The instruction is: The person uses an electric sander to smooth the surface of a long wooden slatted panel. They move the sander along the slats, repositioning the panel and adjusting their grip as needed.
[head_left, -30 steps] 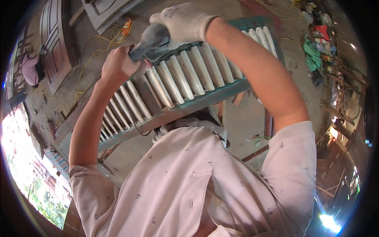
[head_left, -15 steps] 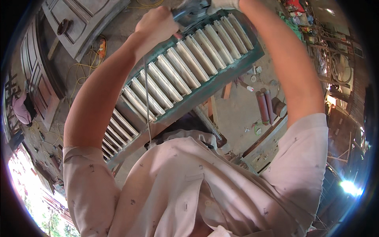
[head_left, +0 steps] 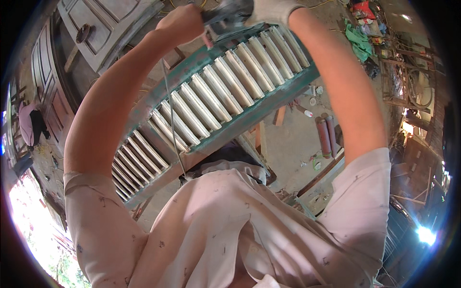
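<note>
A left hand (head_left: 185, 21) clenches a dark tool (head_left: 230, 12) stretching lengthwise rightward to the gloved right hand (head_left: 274, 10), whose grip I cannot tell, at the far edge of a slatted panel (head_left: 223, 90).

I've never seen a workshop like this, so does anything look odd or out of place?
Mainly this: the right hand is gloved, while the left hand, gripping the dark tool, looks bare. The green on the slatted frame is patchy. A green bundle lies crumpled at upper right. Nothing clearly spilled shows.
</note>
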Available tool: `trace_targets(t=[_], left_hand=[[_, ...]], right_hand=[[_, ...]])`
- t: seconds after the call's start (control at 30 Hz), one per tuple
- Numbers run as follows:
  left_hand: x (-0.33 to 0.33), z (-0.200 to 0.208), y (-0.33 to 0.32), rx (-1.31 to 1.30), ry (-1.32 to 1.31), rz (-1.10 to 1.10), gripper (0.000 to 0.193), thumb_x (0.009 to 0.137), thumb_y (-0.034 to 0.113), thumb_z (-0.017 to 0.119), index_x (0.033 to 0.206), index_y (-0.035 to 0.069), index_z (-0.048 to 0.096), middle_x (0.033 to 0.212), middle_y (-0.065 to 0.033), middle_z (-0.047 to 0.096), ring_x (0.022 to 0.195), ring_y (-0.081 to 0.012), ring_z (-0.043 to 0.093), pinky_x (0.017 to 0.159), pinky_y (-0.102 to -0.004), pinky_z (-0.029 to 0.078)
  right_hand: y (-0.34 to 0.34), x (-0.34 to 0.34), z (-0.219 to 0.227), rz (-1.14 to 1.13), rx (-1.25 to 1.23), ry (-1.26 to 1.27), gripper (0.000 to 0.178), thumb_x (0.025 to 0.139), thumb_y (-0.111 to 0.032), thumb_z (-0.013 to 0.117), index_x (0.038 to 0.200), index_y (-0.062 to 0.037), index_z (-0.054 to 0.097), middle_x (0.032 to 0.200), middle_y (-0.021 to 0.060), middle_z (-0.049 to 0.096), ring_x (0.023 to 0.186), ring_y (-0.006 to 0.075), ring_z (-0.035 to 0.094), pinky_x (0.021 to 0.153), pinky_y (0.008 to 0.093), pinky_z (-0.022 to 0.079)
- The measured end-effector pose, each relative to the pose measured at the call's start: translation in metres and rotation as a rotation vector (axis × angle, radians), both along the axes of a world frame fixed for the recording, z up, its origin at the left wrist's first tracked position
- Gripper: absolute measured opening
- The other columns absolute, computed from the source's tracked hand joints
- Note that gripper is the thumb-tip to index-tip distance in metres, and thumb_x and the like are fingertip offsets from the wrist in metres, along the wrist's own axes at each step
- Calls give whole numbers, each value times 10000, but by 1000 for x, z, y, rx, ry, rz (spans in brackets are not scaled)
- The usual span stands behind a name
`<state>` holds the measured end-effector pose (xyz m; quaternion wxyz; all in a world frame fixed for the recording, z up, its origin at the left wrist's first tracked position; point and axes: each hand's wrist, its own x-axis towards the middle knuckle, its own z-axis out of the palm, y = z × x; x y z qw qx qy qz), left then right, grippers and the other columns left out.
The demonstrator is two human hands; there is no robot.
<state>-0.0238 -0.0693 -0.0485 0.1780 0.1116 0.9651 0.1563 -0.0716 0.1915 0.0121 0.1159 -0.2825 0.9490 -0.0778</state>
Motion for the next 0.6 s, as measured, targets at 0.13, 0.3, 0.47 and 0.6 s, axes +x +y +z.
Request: trace_targets(t=[0.13,0.3,0.47,0.6], left_hand=[[40,15,-35,-49,-35,71,324,913,206,690,1194,100,813,1130,-239,802,1104,-468,753,970,-540,603],[63,30,-17,-15,-65,143,343,906,229,700,1208,99,802,1158,-235,799,1133,-470,738,979,-534,593],[40,21,27,123,-70,135,388,888,257,749,1195,23,787,1156,-266,792,1139,-478,742,974,-520,597],[8,11,65,87,9,37,414,889,279,775,1153,-40,793,1129,-282,795,1128,-482,756,971,-516,611]], right_hand=[[-33,25,-6,64,-109,-12,575,710,-415,923,1129,-72,732,1097,233,798,1088,423,771,969,510,600],[-36,24,-16,155,-101,-22,558,715,-392,915,1133,-69,733,1129,220,798,1124,407,762,977,515,595],[4,1,-2,184,-5,1,599,694,-375,934,1189,-99,741,1139,204,802,1139,400,757,977,510,592],[35,-28,3,166,64,24,614,669,-339,961,1189,-114,725,1139,189,802,1120,393,761,962,502,590]])
